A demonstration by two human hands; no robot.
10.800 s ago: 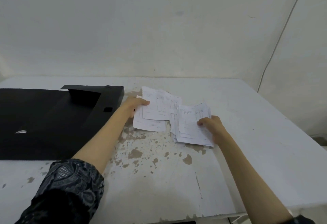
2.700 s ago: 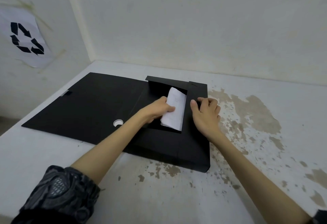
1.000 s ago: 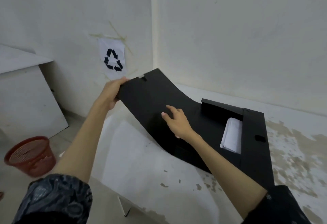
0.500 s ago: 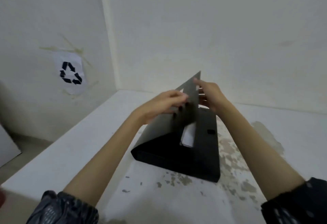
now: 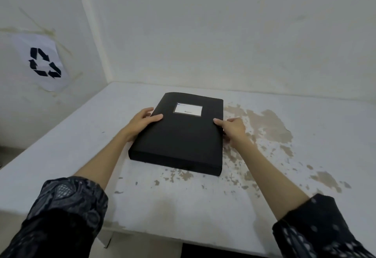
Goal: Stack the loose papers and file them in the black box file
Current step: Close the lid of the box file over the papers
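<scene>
My left hand (image 5: pixel 142 121) rests against the left edge of the black box file (image 5: pixel 181 135), thumb lying on top of the lid and fingers (image 5: pixel 145 111) spread along the side, so it presses the file rather than closing round it. My right hand (image 5: pixel 232 129) does the same on the right edge, thumb tip on the lid and fingers curled down beside the side wall. The file lies flat and closed on the white table (image 5: pixel 203 200), its lid facing up with a white label (image 5: pixel 189 109) near the far end. The loose papers are out of sight. The table's paint is chipped, with brown patches (image 5: pixel 266 123) to the right of the file. On the wall to my left a sheet with a recycling sign (image 5: pixel 43 63) is taped up. Dark patterned sleeves (image 5: pixel 67 213) cover both my forearms.
</scene>
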